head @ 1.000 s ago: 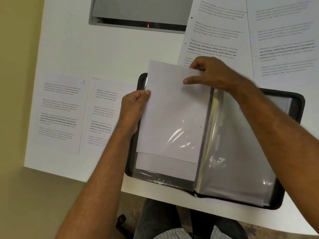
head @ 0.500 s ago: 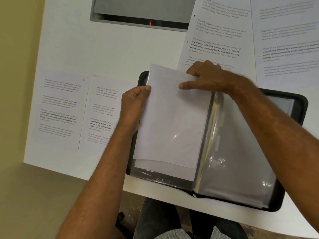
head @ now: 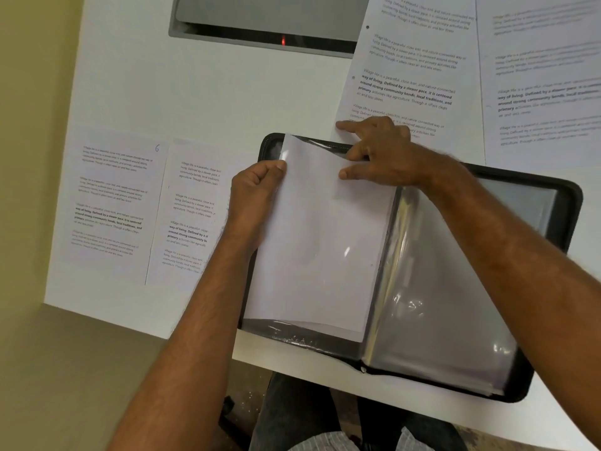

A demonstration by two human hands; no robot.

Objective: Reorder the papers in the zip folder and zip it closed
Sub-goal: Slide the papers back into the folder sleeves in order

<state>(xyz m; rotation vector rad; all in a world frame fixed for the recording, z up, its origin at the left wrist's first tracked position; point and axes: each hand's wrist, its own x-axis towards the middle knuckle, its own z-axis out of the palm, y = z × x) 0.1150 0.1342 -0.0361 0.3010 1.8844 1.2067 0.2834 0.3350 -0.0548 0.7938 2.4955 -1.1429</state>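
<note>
A black zip folder (head: 553, 196) lies open on the white table (head: 201, 92), spreading from the centre of the view out toward four o'clock, its clear plastic sleeves (head: 439, 304) fanned over the right half. On the left half a blank white sheet (head: 318, 242) sits almost wholly inside the top sleeve, its upper edge near the folder's rim at twelve o'clock. The left hand (head: 253, 196), at nine o'clock of the sheet, has its fingers curled together and its thumb laid on the sheet's left edge, pinching that edge. The right hand (head: 380, 151), at twelve o'clock of the sheet, has its fingers spread apart: the forefinger points out toward nine o'clock above the folder's rim, while the thumb and a middle finger press on the top of the sheet; whether they nip the sleeve's mouth cannot be told. Two printed pages (head: 113, 196) lie side by side on the table at nine o'clock, the outer one marked with a handwritten 6. Two more printed pages (head: 413, 60) lie at one o'clock, the nearer partly under the right hand. A grey recessed panel (head: 266, 17) with a red light sits at twelve o'clock.
</note>
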